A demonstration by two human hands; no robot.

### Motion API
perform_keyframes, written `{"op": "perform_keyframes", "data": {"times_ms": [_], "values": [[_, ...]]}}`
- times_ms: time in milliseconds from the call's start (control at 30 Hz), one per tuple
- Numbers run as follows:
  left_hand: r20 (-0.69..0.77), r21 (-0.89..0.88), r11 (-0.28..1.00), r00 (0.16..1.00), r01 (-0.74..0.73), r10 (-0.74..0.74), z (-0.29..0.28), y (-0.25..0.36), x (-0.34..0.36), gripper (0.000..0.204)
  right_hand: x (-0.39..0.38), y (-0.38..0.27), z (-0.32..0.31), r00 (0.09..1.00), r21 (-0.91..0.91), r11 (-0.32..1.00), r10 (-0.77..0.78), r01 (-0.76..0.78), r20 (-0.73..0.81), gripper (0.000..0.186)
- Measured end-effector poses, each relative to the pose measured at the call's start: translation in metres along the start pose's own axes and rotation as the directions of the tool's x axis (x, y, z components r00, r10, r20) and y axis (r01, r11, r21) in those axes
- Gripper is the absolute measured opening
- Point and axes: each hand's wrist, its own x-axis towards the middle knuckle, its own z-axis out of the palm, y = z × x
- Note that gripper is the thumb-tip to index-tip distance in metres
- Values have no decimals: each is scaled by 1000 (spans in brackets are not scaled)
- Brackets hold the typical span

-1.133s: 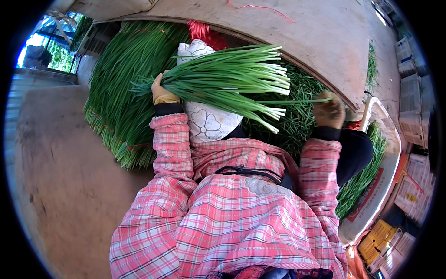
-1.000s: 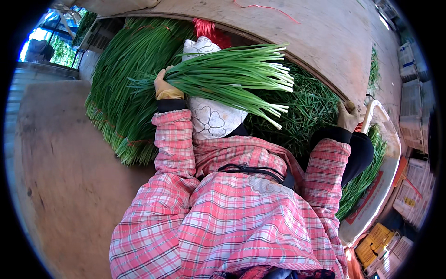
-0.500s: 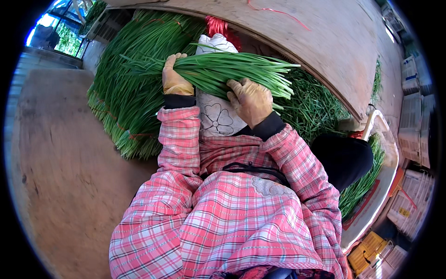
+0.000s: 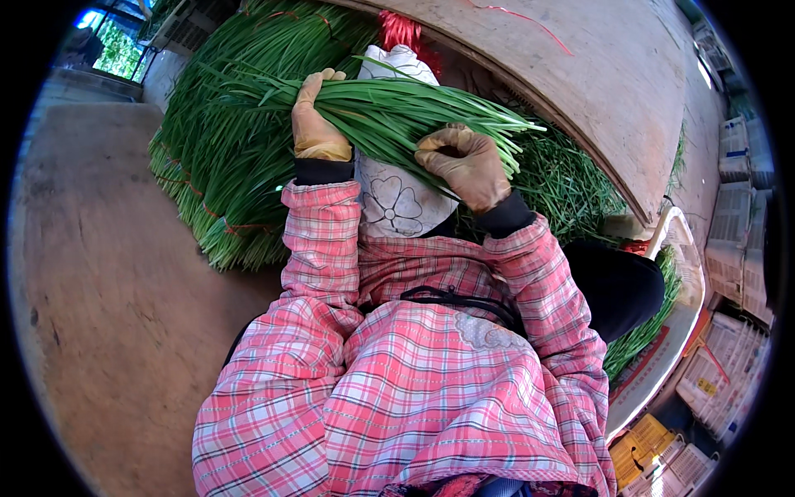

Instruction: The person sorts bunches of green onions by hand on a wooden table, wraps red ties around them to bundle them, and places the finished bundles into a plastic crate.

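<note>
A loose bunch of garlic chives (image 4: 389, 103) lies crosswise over my lap, its pale cut ends to the right and its leaf tips to the left. My left hand (image 4: 316, 116), in a thin yellowish glove, is closed around the leafy part of the bunch. My right hand (image 4: 470, 164), gloved alike, is closed in a pinch, thumb and forefinger together on leaves at the lower edge of the bunch. How many leaves they pinch is too small to tell. Under the bunch, a white cloth (image 4: 396, 195) with black flower outlines covers my leg.
A large heap of chives (image 4: 240, 157), partly tied with red strings, stands at the left. Loose trimmed leaves (image 4: 571, 186) lie under a wooden board (image 4: 571, 74) at the right. Red ties (image 4: 401, 31) hang by the board's edge. A white basket (image 4: 691, 286) holds more chives; crates (image 4: 720, 373) stand beyond.
My right hand has moved slightly right and turned, its fingers going from lying over the bunch to a pinch at its lower edge. My left hand keeps its hold.
</note>
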Motion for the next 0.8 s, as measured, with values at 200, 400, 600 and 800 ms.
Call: {"op": "perform_keyframes", "data": {"times_ms": [200, 400, 600, 800], "values": [[2, -40, 999, 1000, 16, -16, -7, -1, 8, 16, 0, -28, -17, 963, 47, 972, 220, -230, 156, 12], [-4, -76, 996, 999, 41, -42, -12, -2, 12, 13, -6, -22, -6, 974, 124, 976, 158, -179, 160, 9], [-7, -79, 996, 999, 36, -37, -12, -2, 11, 13, -15, -35, -5, 994, 212, 972, 105, -105, 12, 9], [21, -102, 994, 999, 32, -30, -15, -2, 11, 15, -19, -65, -31, 999, 162, 986, 32, -27, -25, 9]]}}
